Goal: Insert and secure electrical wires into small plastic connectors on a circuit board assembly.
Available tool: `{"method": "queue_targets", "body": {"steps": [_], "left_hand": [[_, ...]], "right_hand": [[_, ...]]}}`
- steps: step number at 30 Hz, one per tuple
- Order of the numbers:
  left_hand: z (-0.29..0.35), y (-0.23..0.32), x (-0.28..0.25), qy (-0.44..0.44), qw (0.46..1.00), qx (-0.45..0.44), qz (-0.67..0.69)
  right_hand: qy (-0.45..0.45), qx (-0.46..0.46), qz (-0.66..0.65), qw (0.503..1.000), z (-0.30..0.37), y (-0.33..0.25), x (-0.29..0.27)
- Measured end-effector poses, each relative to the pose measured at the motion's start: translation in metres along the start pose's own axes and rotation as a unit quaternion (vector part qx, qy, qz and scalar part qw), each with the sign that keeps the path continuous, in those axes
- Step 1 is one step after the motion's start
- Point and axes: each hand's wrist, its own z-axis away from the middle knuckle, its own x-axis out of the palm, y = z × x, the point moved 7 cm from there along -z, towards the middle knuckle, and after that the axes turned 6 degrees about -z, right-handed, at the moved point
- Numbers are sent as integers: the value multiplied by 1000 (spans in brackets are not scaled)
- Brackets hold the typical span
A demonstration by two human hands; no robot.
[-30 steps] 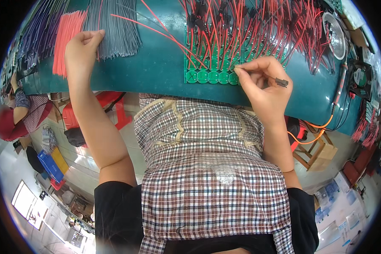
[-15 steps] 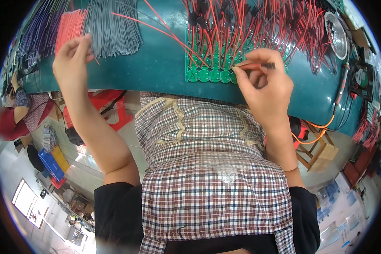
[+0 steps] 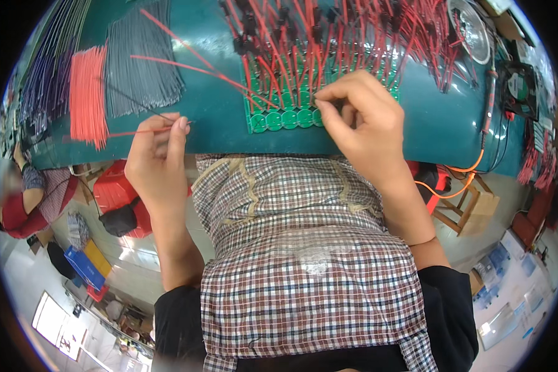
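Note:
My left hand is closed in a pinch, its fingertips together on a red wire and a dark wire whose ends stick out just past the thumb. A green circuit board panel of round sections lies on the table, with many red and black wires standing from it. Over the panel's near right part, my right hand is bent, thumb and index fingertip close together at the board. What those fingers hold is hidden. Two loose red wires slant left from the panel.
Bundles of red wires, grey wires and purple wires lie on the left of the green table. At right are a soldering iron, a small black fan and a clear round dish. Another person's arm shows far left.
My left hand has come right and nearer from the red bundle and now holds wires. My right hand's red-and-black wire piece with its dark end no longer shows; the hand stays at the panel.

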Motion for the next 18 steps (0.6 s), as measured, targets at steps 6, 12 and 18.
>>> {"method": "queue_targets", "body": {"steps": [6,12,18], "left_hand": [[18,52,31,-86,987,-13,137],[23,84,80,-175,974,75,123],[24,89,101,-137,974,173,46]], "right_hand": [[-5,-38,31,999,3,-4,-2],[190,7,207,960,-2,15,-100],[235,87,446,859,4,62,-153]]}}
